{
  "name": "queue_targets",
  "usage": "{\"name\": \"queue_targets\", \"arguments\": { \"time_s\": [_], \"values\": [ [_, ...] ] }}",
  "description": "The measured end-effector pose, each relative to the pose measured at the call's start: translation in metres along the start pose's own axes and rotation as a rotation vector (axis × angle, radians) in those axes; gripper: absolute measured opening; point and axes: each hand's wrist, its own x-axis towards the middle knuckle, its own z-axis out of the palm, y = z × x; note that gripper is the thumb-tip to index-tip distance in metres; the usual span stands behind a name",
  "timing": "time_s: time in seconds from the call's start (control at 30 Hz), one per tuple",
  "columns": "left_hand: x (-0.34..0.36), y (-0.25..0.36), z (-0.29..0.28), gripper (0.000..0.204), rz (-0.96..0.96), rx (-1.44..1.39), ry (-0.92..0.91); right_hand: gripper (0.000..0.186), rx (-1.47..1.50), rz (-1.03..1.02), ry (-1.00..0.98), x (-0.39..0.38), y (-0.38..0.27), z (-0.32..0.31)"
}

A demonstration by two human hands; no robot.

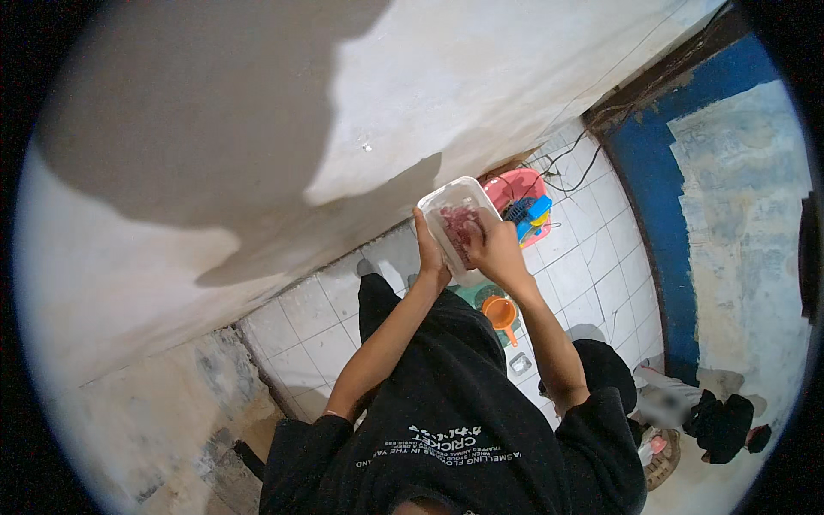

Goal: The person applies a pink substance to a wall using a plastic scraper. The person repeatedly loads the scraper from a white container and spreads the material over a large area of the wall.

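I hold a clear plastic container up in front of me with both hands, tilted so its open face turns toward me. Inside it sits a mass of pinkish-red pieces — raw meat by the look of it, though the picture is too soft to be sure. My left hand grips the container's left edge, fingers wrapped behind it and the thumb along the rim. My right hand is closed on the lower right side, fingertips over the rim and touching the contents near the edge.

The container is raised above the white tiled floor, close to a pale plastered wall that fills the upper left of the view. Just beyond the container, on the floor, there is a pink basin with blue and yellow things in it. Below my hands, between my forearms, an orange funnel-like scoop lies in a greenish tub, and a small clear square dish sits on the tiles nearer to me. Dark cables trail along the wall's foot — beside them the wall turns blue. At the lower right, a brown sandal lies beside dark cloth.
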Motion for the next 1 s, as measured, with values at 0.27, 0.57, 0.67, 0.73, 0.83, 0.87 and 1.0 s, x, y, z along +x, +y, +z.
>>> {"name": "queue_targets", "arguments": {
  "time_s": [0.27,0.57,0.67,0.73,0.83,0.87,1.0],
  "values": [
    [0.001,0.003,0.002,0.078,0.072,0.065,-0.032,0.013,0.697,0.464,-0.011,-0.012,0.034,-0.035],
    [0.011,0.001,-0.002,0.071,0.068,0.179,-0.017,0.030,1.324,0.601,-0.009,-0.040,0.057,-0.047],
    [0.006,-0.002,0.008,0.070,0.071,0.182,0.003,0.026,1.427,0.698,0.105,-0.046,0.057,-0.047],
    [0.009,-0.003,0.004,0.069,0.074,0.184,-0.059,0.021,1.485,0.710,0.109,-0.047,0.055,-0.049],
    [0.012,-0.005,0.007,0.068,0.095,0.180,-0.144,0.015,1.513,0.702,0.117,-0.047,0.052,-0.049],
    [0.015,-0.005,0.013,0.067,0.094,0.167,-0.179,0.013,1.483,0.682,0.137,-0.047,0.053,-0.046],
    [0.022,-0.005,0.013,0.067,0.095,0.211,-0.103,0.010,1.378,0.640,0.229,-0.051,0.043,-0.044]
  ]
}}
